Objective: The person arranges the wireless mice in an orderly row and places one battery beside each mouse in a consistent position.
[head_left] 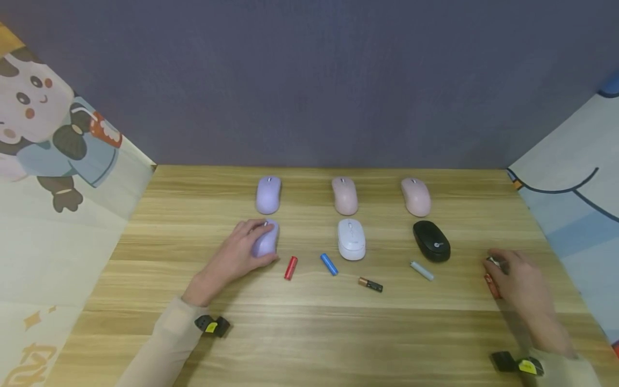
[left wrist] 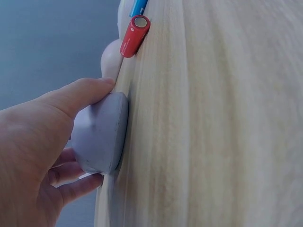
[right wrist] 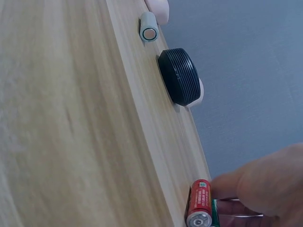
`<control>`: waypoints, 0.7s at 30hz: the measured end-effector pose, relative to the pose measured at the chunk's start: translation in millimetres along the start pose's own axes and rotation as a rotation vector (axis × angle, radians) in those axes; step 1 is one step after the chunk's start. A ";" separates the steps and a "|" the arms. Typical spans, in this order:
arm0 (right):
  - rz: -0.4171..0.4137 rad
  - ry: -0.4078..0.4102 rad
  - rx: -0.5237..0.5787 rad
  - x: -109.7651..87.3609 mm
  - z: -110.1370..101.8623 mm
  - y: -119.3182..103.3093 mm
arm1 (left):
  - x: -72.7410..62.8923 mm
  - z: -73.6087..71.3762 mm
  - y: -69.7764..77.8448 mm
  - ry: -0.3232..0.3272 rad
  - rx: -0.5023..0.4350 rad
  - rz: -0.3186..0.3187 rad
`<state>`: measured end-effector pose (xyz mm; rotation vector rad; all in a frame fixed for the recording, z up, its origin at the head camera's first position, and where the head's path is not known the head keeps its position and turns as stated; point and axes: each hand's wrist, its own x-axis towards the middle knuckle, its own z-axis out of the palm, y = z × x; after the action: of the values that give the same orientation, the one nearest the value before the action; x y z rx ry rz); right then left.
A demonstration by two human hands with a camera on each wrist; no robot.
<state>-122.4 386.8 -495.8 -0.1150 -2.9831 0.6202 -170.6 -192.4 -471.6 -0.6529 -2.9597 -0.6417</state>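
Note:
My left hand [head_left: 234, 255] grips the near purple mouse [head_left: 266, 244], which rests on the table. In the left wrist view, the thumb lies along one side of this mouse [left wrist: 102, 135] and the fingers curl at the other. Over at the right, my right hand [head_left: 524, 282] pinches a small battery-like piece [head_left: 494, 262], mostly hidden by the fingers. It shows green in the right wrist view, behind a red battery [right wrist: 200, 196] lying by the fingertips. Closest to the left hand on its right is another red battery [head_left: 290, 267].
Behind stand a purple mouse [head_left: 268, 194] and two pink mice [head_left: 345, 196] [head_left: 416, 197]. A white mouse [head_left: 351, 239] and a black mouse [head_left: 431, 241] sit nearer. Between the hands lie a blue battery [head_left: 329, 264], a black-and-copper battery [head_left: 370, 284] and a pale battery [head_left: 422, 270].

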 end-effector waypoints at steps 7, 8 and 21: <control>0.011 -0.015 -0.005 0.4 -0.9 -0.9 | -0.1 0.4 -0.1 -0.005 0.002 -0.002; 0.009 -0.017 -0.005 0.5 -0.9 -0.8 | -0.1 0.4 -0.4 -0.005 0.003 -0.001; -0.002 0.004 -0.008 2.8 -1.4 3.5 | 0.1 0.8 -0.2 0.001 0.001 -0.002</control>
<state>-124.8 390.8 -495.7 -0.1136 -2.9811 0.6075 -170.7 -192.2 -472.4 -0.6503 -2.9599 -0.6406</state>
